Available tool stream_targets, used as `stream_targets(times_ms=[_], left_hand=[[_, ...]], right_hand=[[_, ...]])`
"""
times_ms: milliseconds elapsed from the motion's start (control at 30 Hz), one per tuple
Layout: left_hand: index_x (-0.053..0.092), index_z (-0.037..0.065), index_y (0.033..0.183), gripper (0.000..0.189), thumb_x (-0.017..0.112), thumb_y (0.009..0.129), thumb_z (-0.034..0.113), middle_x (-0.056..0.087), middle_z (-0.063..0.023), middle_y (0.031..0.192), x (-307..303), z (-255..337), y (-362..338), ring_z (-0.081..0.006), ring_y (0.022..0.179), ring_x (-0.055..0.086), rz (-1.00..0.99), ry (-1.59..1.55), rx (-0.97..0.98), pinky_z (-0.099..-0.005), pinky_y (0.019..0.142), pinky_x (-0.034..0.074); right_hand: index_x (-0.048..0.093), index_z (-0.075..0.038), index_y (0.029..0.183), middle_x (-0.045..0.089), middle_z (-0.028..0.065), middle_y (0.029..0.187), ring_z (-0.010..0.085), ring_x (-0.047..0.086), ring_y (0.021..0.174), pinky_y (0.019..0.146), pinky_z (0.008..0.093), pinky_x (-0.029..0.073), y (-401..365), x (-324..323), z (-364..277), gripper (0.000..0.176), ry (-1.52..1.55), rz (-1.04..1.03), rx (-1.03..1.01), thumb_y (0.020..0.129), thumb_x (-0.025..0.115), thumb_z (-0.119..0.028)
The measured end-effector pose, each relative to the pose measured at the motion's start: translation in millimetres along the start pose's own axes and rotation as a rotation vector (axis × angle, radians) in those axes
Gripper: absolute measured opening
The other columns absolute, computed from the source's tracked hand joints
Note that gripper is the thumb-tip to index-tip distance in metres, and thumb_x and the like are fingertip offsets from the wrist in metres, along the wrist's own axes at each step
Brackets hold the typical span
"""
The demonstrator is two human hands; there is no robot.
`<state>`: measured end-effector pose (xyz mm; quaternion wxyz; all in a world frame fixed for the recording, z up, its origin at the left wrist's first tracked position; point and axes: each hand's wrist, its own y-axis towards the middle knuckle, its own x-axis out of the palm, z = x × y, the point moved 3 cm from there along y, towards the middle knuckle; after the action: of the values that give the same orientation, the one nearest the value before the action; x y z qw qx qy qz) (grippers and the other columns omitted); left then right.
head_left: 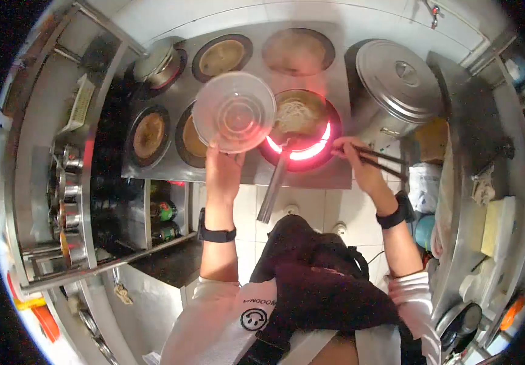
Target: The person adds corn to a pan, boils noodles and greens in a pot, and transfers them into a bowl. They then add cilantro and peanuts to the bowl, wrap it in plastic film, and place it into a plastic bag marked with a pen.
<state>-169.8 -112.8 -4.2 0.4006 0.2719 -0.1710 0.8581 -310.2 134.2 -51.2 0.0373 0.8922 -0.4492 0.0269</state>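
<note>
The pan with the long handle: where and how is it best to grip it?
Probably by the handle, near its free end, from the near side: long and narrow, it juts past the stove, away from the glowing ring.

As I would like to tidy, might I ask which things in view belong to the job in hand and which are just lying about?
Seemingly part of the job:
Clear bowl, in the left hand
Chopsticks, in the right hand
Handled pan of noodle-like strands, on the glowing ring

Seemingly idle:
Lidded steel pot
White basket
Green-labelled jar
</note>
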Motion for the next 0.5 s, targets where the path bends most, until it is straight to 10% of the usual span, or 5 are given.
stream_targets(times_ms=[300,500], left_hand=[[0.037,0.012,0.127,0.057,0.057,0.082,0.040,0.046,-0.0024,0.121,-85.7,-31.3,-62.0,-0.0171,0.108,0.045,0.215,-0.061,-0.247,-0.0348,0.091,0.040],[0.040,0.011,0.125,0.058,0.059,0.080,0.043,0.047,-0.0009,0.119,-111.7,-29.9,-50.5,-0.0132,0.108,0.044,0.221,-0.062,-0.291,-0.0323,0.091,0.036]], right_hand=[[0.056,0.001,0.097,0.059,0.0085,0.094,0.0160,0.059,0.085,0.077,0.0285,0.049,5.4,-25.4,-73.5,0.023,-0.147,0.035,-0.022,0.092,0.044,-0.017],[0.056,0.001,0.093,0.058,0.0084,0.092,0.0162,0.059,0.084,0.076,0.0290,0.051,30.1,9.9,-6.5,0.024,-0.044,-0.080,0.035,0.093,0.043,-0.019]])
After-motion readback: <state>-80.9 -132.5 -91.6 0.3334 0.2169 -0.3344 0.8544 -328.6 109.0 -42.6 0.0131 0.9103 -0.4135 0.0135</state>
